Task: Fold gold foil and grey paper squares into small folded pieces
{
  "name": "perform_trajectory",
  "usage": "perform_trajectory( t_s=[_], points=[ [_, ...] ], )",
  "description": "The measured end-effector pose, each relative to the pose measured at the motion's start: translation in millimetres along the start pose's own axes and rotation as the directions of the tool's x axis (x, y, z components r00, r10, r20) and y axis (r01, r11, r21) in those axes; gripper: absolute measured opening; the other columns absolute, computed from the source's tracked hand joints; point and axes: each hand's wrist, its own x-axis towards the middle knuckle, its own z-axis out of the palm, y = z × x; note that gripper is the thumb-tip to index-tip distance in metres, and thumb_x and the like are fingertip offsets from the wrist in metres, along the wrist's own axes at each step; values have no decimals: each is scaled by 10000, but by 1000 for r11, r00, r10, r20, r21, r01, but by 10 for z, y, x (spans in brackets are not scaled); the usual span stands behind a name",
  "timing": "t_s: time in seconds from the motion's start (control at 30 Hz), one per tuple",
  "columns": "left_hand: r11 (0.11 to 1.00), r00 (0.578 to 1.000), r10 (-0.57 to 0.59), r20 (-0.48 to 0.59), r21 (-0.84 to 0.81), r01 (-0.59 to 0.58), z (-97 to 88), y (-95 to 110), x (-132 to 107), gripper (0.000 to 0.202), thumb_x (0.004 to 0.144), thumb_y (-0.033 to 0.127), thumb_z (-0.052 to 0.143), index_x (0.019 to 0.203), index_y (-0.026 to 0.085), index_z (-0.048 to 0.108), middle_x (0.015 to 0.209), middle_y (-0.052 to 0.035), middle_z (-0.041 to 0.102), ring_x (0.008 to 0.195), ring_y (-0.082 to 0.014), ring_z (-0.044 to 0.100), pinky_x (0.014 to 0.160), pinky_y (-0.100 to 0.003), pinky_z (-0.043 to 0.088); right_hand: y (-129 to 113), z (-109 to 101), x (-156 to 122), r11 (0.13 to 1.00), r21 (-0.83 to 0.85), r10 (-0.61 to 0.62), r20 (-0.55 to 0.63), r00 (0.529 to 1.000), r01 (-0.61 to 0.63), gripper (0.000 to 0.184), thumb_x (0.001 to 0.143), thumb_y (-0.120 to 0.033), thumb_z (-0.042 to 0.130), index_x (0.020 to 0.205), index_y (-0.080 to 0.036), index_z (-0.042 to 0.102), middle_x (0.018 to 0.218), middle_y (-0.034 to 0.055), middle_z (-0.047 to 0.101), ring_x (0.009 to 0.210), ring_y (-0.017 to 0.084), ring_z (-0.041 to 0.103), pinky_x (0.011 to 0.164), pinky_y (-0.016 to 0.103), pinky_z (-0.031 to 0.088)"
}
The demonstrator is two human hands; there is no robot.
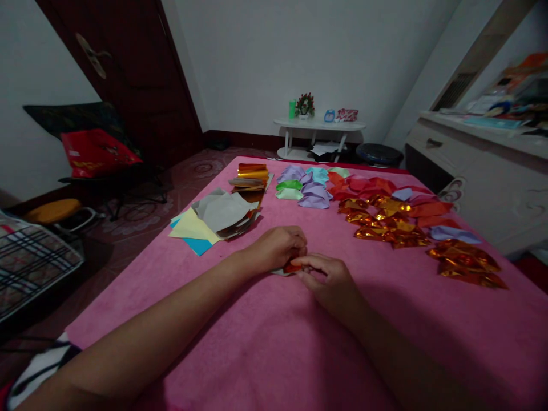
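My left hand (278, 246) and my right hand (331, 279) meet at the middle of a pink-covered table (257, 342). Both have their fingers curled and pinched on a small red folded paper piece (292, 267) that lies on the cloth between them. Most of the piece is hidden under the fingers; a bit of white shows at its left edge.
A stack of flat paper sheets (214, 220) and gold foil sheets (252, 174) lies at the far left. Folded pastel pieces (306, 185), red pieces (368, 185) and gold foil pieces (464, 262) spread across the far right. A white cabinet (483, 182) stands right, a dark chair (94, 151) left.
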Motion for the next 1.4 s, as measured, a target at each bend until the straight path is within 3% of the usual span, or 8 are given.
perform_trajectory(
  t_s=[0.13, 0.37, 0.53, 0.67, 0.83, 0.97, 1.2, 1.4],
  points=[
    [998, 996, -57, -67, -32, 55, -21, 81, -184, 197, 823, 98, 531, 909, 154, 700, 999, -82, 651, 916, -156, 606, 814, -259, 471, 38, -39, -6, 992, -97, -71, 67, 995, 77, 187, 806, -135, 579, 851, -208, 744, 830, 25, 652, 768, 134, 606, 702, 244, 463],
    [999, 999, -49, -19, 6, 49, -46, 260, -625, 460, 718, -19, 443, 1051, 204, 669, 1100, -47, 667, 1059, -187, 581, 963, -359, 418, 47, -65, -25, 968, -218, -106, 79, 991, 121, 165, 806, -135, 587, 814, -191, 742, 736, 12, 561, 669, 120, 538, 601, 242, 398],
    [999, 998, -46, -47, -23, 45, -35, 353, -782, 483, 746, 104, 538, 1213, 218, 585, 1207, -69, 622, 1097, -218, 566, 982, -400, 410, -4, -81, -20, 968, -233, -72, 84, 994, 90, 171, 809, -127, 555, 742, -179, 704, 726, 10, 559, 645, 117, 524, 584, 243, 380],
    [997, 991, -78, -109, -14, 77, 33, 325, -773, 349, 791, 360, 643, 1102, 202, 647, 1121, -84, 655, 1030, -231, 594, 938, -403, 437, -37, -75, -19, 962, -261, -64, 87, 994, 85, 127, 776, -137, 583, 809, -187, 695, 748, 6, 553, 650, 121, 523, 594, 243, 387],
    [991, 974, -129, -186, -45, 122, 116, 285, -717, 189, 866, 266, 557, 963, 180, 694, 1017, -79, 666, 943, -186, 602, 862, -341, 473, -64, -47, -54, 927, -354, -94, 99, 991, 124, 115, 790, -179, 586, 809, -213, 695, 742, 8, 540, 709, 149, 524, 627, 258, 381],
    [982, 965, -158, -209, -133, 132, 107, 284, -705, 231, 803, 342, 649, 945, 169, 705, 1014, -92, 647, 950, -195, 595, 857, -336, 481, -80, -32, -77, 920, -386, -48, 58, 997, 67, 139, 806, -151, 544, 762, -201, 666, 745, 12, 555, 715, 152, 525, 651, 269, 379],
    [908, 906, -351, -235, -321, 268, 99, 250, -612, 124, 821, 246, 631, 786, 172, 724, 929, -64, 614, 896, -163, 597, 805, -306, 496, -110, -16, -51, 908, -417, -20, 36, 999, 34, 94, 801, -189, 573, 738, -203, 641, 712, -3, 548, 687, 147, 520, 640, 269, 363],
    [925, 927, -322, -193, -272, 265, 133, 190, -579, 91, 714, 272, 743, 773, 204, 731, 1030, -63, 603, 1027, -212, 554, 928, -385, 445, -122, -15, -55, 912, -409, -12, 57, 998, 34, 163, 822, -170, 531, 718, -203, 652, 738, 9, 570, 711, 149, 528, 655, 263, 363]
  ],
)
